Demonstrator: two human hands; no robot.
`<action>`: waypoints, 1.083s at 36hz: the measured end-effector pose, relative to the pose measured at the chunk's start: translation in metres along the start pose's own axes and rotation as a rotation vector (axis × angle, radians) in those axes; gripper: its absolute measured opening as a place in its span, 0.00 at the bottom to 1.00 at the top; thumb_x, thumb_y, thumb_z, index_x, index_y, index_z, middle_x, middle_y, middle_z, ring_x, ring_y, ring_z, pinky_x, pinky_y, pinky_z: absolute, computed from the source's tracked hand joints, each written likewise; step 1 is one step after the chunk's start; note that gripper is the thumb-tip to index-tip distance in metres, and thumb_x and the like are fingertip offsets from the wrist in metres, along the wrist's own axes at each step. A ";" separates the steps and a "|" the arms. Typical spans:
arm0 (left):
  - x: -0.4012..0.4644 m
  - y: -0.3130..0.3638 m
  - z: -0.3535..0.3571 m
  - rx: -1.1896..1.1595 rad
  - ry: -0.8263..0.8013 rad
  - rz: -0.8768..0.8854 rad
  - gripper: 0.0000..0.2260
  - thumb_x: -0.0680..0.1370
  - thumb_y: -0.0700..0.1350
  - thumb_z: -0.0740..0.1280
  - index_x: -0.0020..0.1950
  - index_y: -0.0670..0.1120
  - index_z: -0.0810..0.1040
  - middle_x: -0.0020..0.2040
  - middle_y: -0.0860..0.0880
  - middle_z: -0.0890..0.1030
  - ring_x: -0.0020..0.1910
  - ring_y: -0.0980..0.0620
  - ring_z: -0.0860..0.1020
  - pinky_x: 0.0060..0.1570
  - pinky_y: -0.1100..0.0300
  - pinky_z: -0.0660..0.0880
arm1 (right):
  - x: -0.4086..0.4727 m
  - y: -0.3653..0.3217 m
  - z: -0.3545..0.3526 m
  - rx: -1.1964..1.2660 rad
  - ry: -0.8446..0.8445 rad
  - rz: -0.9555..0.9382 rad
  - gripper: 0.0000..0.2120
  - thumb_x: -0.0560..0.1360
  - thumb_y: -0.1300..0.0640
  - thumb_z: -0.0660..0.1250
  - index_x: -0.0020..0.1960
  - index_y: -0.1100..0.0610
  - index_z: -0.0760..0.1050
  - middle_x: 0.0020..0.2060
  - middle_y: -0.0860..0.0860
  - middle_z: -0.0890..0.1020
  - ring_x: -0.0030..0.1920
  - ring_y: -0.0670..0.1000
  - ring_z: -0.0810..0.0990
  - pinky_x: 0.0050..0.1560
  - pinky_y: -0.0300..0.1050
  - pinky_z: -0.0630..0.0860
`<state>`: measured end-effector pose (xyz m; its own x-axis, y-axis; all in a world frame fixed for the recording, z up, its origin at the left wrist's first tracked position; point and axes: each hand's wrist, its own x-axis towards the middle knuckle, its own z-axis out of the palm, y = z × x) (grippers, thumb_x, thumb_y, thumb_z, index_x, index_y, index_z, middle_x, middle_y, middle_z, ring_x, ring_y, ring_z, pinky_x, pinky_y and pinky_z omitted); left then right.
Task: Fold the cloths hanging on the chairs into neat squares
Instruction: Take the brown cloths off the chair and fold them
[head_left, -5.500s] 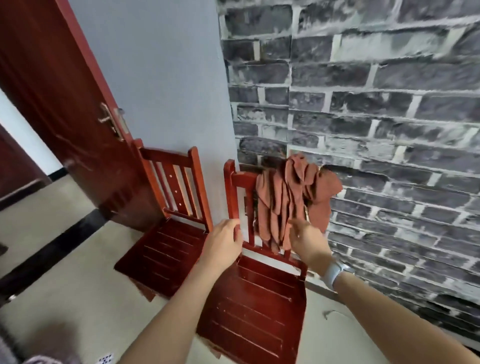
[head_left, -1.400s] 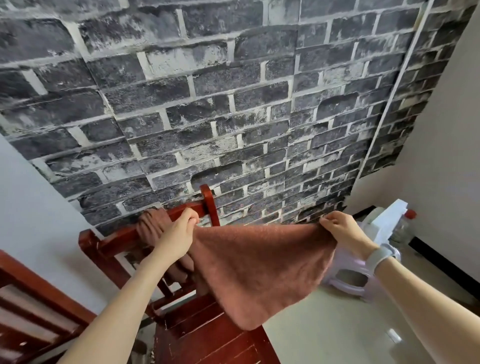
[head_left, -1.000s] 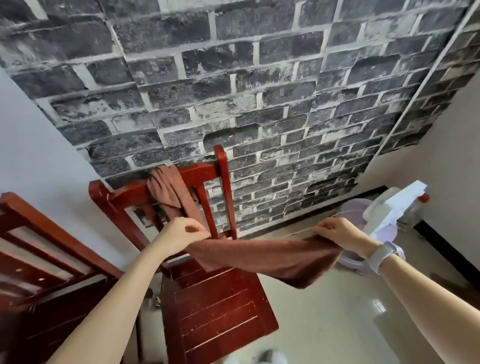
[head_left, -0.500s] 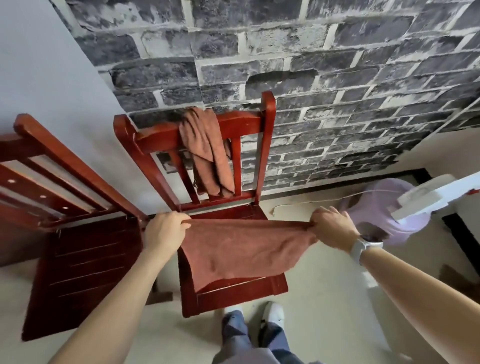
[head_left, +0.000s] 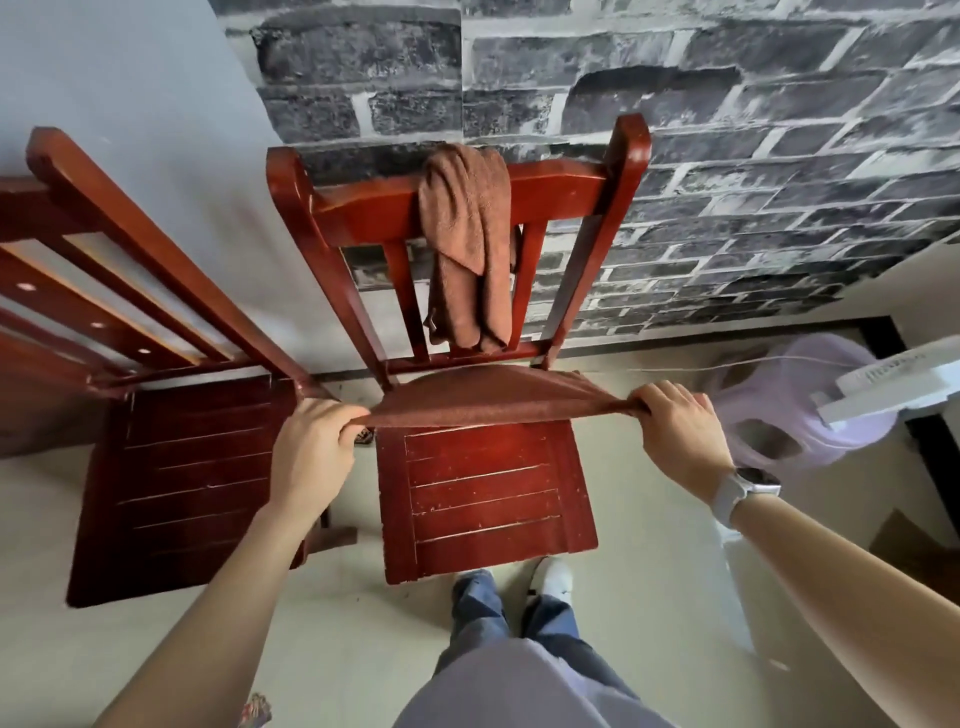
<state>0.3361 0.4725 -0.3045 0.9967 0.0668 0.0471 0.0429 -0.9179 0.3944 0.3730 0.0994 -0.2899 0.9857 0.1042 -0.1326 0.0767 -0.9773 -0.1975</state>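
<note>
Terrycloth (head_left: 498, 400) taut — hands (head_left: 311, 447) (head_left: 680, 431) pinching corners.

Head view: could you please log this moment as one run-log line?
left hand: grips cloth corner | right hand: grips opposite corner | cloth: stretched over chair seat | second cloth: draped on backrest, unfolded

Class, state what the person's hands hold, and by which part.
Left hand and right hand pinch opposite corners of one brown cloth, stretched over the chair seat.
</note>
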 end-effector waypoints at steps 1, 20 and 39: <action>-0.006 -0.005 0.007 0.008 -0.028 0.007 0.08 0.70 0.33 0.70 0.48 0.42 0.83 0.45 0.45 0.83 0.47 0.41 0.77 0.46 0.49 0.74 | -0.005 0.001 0.009 -0.003 -0.031 0.003 0.07 0.76 0.59 0.62 0.51 0.59 0.77 0.46 0.56 0.80 0.50 0.61 0.76 0.50 0.52 0.67; -0.134 -0.078 0.203 0.070 -0.818 -0.202 0.13 0.74 0.38 0.63 0.57 0.46 0.80 0.55 0.45 0.80 0.57 0.43 0.73 0.54 0.50 0.72 | -0.125 0.034 0.242 -0.015 -0.912 0.342 0.17 0.76 0.59 0.55 0.63 0.52 0.71 0.59 0.54 0.75 0.61 0.56 0.70 0.59 0.50 0.65; 0.005 -0.056 0.295 0.074 -0.424 -0.057 0.18 0.74 0.38 0.63 0.64 0.41 0.71 0.67 0.41 0.67 0.65 0.40 0.65 0.59 0.43 0.69 | 0.033 0.041 0.297 0.196 -0.443 0.264 0.21 0.73 0.68 0.53 0.63 0.57 0.70 0.60 0.58 0.72 0.59 0.61 0.70 0.59 0.53 0.69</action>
<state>0.3597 0.4091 -0.5969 0.9322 -0.0340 -0.3604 0.0886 -0.9439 0.3182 0.3640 0.1178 -0.5912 0.8069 -0.0304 -0.5899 -0.2351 -0.9327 -0.2736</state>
